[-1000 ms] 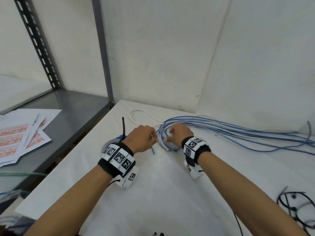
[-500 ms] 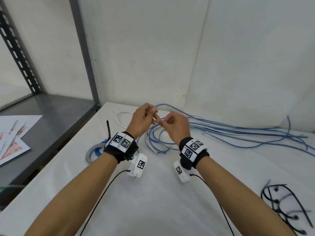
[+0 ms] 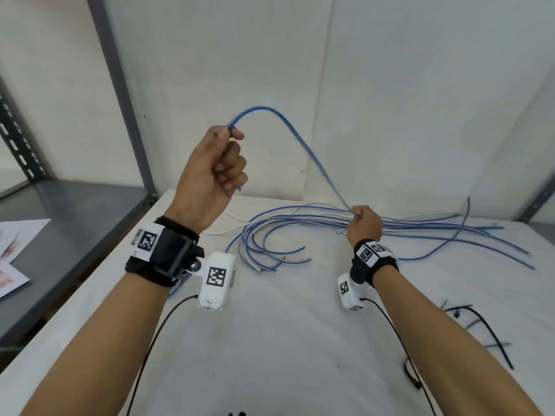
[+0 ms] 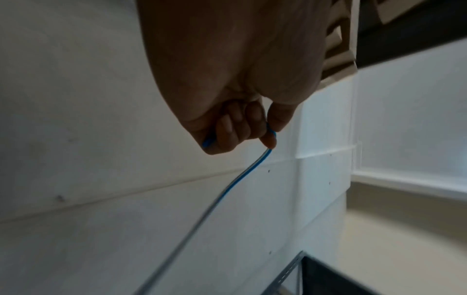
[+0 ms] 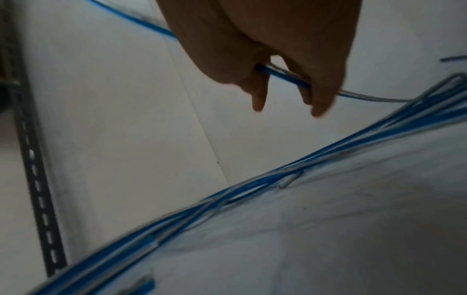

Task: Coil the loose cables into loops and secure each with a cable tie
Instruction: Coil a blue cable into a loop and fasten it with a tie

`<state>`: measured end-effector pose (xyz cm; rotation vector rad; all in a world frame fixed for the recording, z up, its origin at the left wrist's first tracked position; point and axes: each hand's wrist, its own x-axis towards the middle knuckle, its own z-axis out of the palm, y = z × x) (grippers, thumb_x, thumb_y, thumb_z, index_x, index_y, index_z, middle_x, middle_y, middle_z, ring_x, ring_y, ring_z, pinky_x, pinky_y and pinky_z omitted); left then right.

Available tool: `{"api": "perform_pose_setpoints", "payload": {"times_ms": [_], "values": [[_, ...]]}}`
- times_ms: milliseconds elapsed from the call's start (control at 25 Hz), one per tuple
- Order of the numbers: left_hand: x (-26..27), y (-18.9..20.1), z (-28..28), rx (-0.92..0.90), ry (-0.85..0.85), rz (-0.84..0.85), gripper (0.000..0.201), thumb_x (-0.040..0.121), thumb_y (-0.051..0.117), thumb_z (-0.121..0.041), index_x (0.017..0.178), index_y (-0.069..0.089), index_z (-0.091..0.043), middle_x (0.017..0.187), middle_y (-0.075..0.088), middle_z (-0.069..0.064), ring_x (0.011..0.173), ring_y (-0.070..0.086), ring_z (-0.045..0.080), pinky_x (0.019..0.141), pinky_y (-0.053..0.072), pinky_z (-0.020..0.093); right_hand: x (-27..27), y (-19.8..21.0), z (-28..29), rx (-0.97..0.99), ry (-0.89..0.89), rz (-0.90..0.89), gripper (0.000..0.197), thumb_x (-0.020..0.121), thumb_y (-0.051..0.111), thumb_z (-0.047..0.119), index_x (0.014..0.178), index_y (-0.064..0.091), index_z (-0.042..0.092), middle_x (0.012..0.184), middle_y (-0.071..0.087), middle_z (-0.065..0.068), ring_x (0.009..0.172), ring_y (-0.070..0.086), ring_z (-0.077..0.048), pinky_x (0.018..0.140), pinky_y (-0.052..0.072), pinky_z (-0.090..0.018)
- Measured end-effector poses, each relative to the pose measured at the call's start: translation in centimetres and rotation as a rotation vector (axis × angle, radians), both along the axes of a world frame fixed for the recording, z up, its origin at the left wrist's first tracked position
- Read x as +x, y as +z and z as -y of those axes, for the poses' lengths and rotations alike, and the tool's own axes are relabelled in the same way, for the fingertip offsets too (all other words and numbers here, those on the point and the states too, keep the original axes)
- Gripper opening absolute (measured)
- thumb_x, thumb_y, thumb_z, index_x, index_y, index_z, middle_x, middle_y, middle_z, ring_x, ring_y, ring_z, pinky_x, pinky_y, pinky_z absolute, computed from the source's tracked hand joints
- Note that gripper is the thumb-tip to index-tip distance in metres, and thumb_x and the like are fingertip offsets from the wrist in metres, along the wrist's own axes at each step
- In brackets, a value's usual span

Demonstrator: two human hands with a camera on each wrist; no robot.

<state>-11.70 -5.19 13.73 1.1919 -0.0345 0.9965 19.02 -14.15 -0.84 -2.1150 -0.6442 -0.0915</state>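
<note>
**One blue cable lifted between both hands**

The left hand [image 3: 210, 172], raised above the surface [image 3: 285, 340], pinches the blue cable [image 3: 300, 139] near its end, fingers curled. The right hand [image 3: 365, 225], low near the far edge, closes around the same cable. Loose cables [image 3: 420, 232] sprawl along the far edge; black cable ties [image 3: 480, 322] lie near the right edge.

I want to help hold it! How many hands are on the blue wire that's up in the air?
2. The left hand pinches its raised end; the right hand grips the wire low, over the table.
</note>
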Motion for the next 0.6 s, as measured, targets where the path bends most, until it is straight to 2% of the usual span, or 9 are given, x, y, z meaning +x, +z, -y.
{"api": "perform_pose_setpoints", "payload": {"times_ms": [80, 160, 240, 320, 400, 480, 520, 560, 600], "values": [[0.9, -1.2, 0.0, -0.024, 0.008, -0.021, 0.024, 0.109, 0.035, -0.026, 0.097, 0.054, -0.017, 0.06, 0.026, -0.01, 0.054, 0.016, 0.008, 0.047, 0.022, 0.018, -1.2, 2.3, -0.1, 0.25, -0.004, -0.022, 0.027, 0.107, 0.043, 0.016, 0.114, 0.062, -0.001, 0.108, 0.067, -0.024, 0.103, 0.063, -0.039, 0.079, 0.042, -0.033], [2.0, -2.3, 0.2, -0.057, 0.011, -0.044, 0.023, 0.109, 0.037, -0.027, 0.097, 0.053, -0.016, 0.062, 0.026, -0.009, 0.055, 0.017, 0.009, 0.049, 0.024, 0.019, -2.8, 6.2, -0.2, 0.592, 0.095, -0.118, 0.03, 0.109, 0.039, 0.026, 0.115, 0.058, 0.004, 0.105, 0.07, -0.02, 0.092, 0.07, -0.037, 0.083, 0.056, -0.041], [2.6, -2.9, 0.2, -0.071, 0.023, -0.061, 0.023, 0.109, 0.037, -0.026, 0.096, 0.053, -0.016, 0.062, 0.026, -0.008, 0.056, 0.017, 0.01, 0.05, 0.025, 0.02, -4.1, 10.5, 0.2, 0.884, 0.236, -0.182, 0.025, 0.109, 0.036, 0.03, 0.111, 0.053, 0.011, 0.097, 0.072, -0.022, 0.073, 0.073, -0.036, 0.07, 0.063, -0.043], [3.2, -3.1, 0.2, -0.079, 0.037, -0.087, 0.025, 0.11, 0.036, -0.024, 0.093, 0.052, -0.015, 0.062, 0.027, -0.008, 0.055, 0.019, 0.01, 0.049, 0.028, 0.02, -4.6, 13.7, 0.8, 0.969, 0.29, -0.177, 0.025, 0.11, 0.032, 0.033, 0.106, 0.049, 0.015, 0.084, 0.073, -0.024, 0.057, 0.069, -0.036, 0.053, 0.059, -0.035], [4.1, -3.1, 0.5, -0.105, 0.07, -0.164, 0.029, 0.11, 0.033, -0.02, 0.085, 0.046, -0.015, 0.06, 0.029, -0.007, 0.052, 0.022, 0.009, 0.048, 0.03, 0.02, -4.2, 14.3, 1.1, 0.911, 0.246, -0.151, 0.028, 0.11, 0.032, 0.036, 0.104, 0.047, 0.013, 0.076, 0.072, -0.021, 0.046, 0.062, -0.031, 0.042, 0.048, -0.027], [5.0, -3.0, 0.7, -0.152, 0.111, -0.254, 0.03, 0.106, 0.033, -0.013, 0.077, 0.039, -0.017, 0.058, 0.029, -0.006, 0.048, 0.024, 0.009, 0.047, 0.028, 0.022, -2.6, 12.5, 1.4, 0.675, 0.169, -0.142, 0.029, 0.108, 0.041, 0.035, 0.104, 0.049, 0.008, 0.07, 0.071, -0.011, 0.039, 0.058, -0.017, 0.041, 0.043, -0.026], [5.4, -2.9, 0.7, -0.182, 0.128, -0.272, 0.029, 0.102, 0.034, -0.012, 0.074, 0.036, -0.018, 0.057, 0.029, -0.006, 0.048, 0.022, 0.009, 0.046, 0.024, 0.023, -1.7, 11.2, 1.6, 0.487, 0.145, -0.17, 0.03, 0.105, 0.05, 0.034, 0.107, 0.05, 0.005, 0.067, 0.071, -0.005, 0.039, 0.058, -0.012, 0.046, 0.046, -0.026], [5.6, -2.8, 0.6, -0.211, 0.158, -0.284, 0.029, 0.101, 0.035, -0.014, 0.073, 0.034, -0.02, 0.056, 0.026, -0.007, 0.047, 0.02, 0.009, 0.046, 0.02, 0.024, -0.7, 9.8, 2.0, 0.279, 0.125, -0.229, 0.039, 0.1, 0.061, 0.034, 0.117, 0.05, 0.001, 0.071, 0.073, -0.002, 0.047, 0.062, -0.011, 0.055, 0.051, -0.027], [5.8, -2.8, 0.4, -0.212, 0.209, -0.301, 0.032, 0.103, 0.037, -0.018, 0.072, 0.033, -0.022, 0.055, 0.025, -0.008, 0.047, 0.018, 0.009, 0.046, 0.017, 0.024, -0.2, 8.6, 2.7, 0.099, 0.107, -0.314, 0.06, 0.092, 0.073, 0.033, 0.132, 0.044, 0.0, 0.09, 0.076, -0.009, 0.066, 0.07, -0.014, 0.07, 0.056, -0.029]]}}
